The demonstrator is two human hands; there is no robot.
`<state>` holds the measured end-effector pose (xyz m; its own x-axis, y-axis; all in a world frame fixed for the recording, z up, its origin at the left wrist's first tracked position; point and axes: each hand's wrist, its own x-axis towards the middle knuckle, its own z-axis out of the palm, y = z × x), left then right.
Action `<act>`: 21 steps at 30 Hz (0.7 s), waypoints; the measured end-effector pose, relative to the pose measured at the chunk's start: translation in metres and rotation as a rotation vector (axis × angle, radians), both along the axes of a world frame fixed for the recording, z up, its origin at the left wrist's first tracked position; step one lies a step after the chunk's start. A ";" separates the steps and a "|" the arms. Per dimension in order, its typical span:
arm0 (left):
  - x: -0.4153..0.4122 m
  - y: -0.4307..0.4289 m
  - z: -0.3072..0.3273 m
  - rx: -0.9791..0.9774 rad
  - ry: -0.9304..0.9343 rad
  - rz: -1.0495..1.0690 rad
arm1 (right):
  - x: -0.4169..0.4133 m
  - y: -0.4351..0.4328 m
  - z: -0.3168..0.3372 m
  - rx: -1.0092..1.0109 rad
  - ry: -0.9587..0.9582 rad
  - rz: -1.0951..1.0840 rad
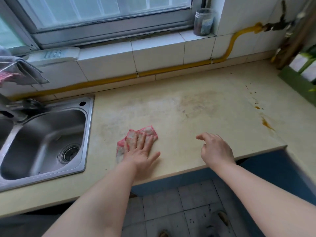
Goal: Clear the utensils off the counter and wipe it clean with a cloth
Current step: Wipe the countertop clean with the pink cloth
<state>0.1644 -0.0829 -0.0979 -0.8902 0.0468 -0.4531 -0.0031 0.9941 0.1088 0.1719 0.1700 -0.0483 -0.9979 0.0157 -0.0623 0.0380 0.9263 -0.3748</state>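
Note:
A pink-edged white cloth (148, 131) lies flat on the beige counter (196, 103), a little right of the sink. My left hand (140, 149) presses down on the cloth with fingers spread, covering its lower part. My right hand (215, 148) hovers just above the counter near the front edge, fingers loosely curled and holding nothing. The counter shows a faded brownish smear (196, 101) in the middle and orange-brown stains (266, 124) toward the right. No utensils lie on the counter.
A steel sink (46, 141) with a tap (10, 110) is at the left. Rags (20, 72) hang above it. A jar (203, 22) stands on the window sill. A yellow gas pipe (153, 72) runs along the back wall. The counter ends at the right (283, 147).

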 end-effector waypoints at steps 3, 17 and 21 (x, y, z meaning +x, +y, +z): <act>-0.021 0.022 0.003 0.024 -0.020 0.156 | -0.011 0.032 -0.006 -0.009 -0.017 -0.072; -0.118 0.225 0.005 0.061 -0.002 -0.105 | -0.089 0.168 -0.028 -0.063 -0.058 -0.235; -0.139 0.281 0.004 0.041 -0.049 -0.237 | -0.100 0.207 -0.023 -0.081 -0.054 -0.258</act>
<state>0.0255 0.1983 -0.0942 -0.8290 0.2708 -0.4893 0.2233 0.9625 0.1544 0.0719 0.3771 -0.0713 -0.9568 0.2617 -0.1265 0.2906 0.8505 -0.4384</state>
